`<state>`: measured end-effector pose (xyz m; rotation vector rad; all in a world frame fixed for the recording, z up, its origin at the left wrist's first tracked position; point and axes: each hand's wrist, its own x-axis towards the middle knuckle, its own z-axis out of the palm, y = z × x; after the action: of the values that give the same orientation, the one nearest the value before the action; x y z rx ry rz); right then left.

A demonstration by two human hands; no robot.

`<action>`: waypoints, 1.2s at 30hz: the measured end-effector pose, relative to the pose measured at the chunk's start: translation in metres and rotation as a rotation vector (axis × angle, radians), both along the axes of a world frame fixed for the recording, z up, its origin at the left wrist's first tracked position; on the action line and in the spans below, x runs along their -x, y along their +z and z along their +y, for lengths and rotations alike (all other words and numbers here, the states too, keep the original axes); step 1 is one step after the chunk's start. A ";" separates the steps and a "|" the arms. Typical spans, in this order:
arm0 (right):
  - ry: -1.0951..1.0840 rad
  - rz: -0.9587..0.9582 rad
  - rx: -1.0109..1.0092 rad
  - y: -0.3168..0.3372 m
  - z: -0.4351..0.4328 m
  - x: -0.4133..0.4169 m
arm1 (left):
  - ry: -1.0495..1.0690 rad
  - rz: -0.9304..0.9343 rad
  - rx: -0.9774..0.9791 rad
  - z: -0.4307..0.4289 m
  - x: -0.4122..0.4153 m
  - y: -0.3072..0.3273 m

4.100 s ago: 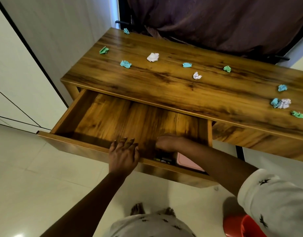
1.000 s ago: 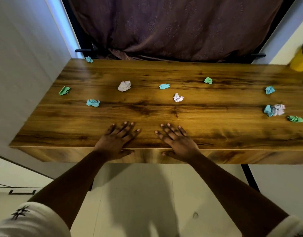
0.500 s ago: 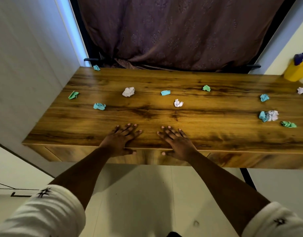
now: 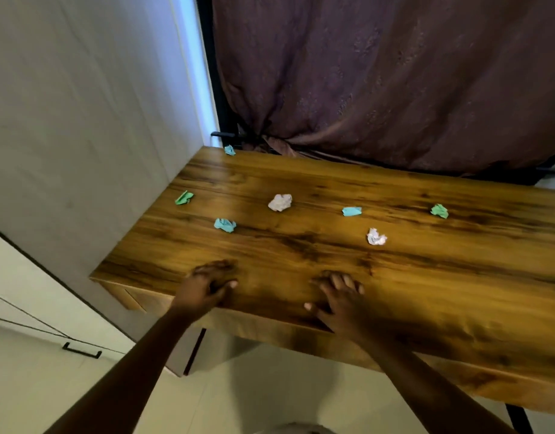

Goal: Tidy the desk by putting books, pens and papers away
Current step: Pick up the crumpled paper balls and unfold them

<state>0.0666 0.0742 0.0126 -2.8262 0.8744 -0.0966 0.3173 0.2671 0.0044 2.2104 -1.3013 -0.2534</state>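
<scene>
Crumpled papers [image 4: 280,202] sit scattered over the far half of the desk [image 4: 457,277], all well beyond the fingertips. Left hand [image 4: 207,286], blurred, rests at the near edge, fingers loose, gripping nothing, with the teal wad [image 4: 225,225] ahead of it. Right hand [image 4: 339,300] lies flat, fingers splayed, empty, with the small white wad [image 4: 376,237] ahead of it.

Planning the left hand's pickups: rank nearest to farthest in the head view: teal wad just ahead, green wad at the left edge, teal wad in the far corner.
1. teal wad, just ahead of left hand
2. green wad, left edge
3. corner teal wad, far back
</scene>
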 end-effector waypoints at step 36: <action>0.142 -0.482 -0.448 0.064 0.029 -0.362 | 0.615 0.675 0.523 -0.039 -0.164 0.037</action>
<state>0.4282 0.1029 0.0764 -2.2883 0.5066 -0.4740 0.4810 0.2284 0.0413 1.7288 -0.2550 -0.3301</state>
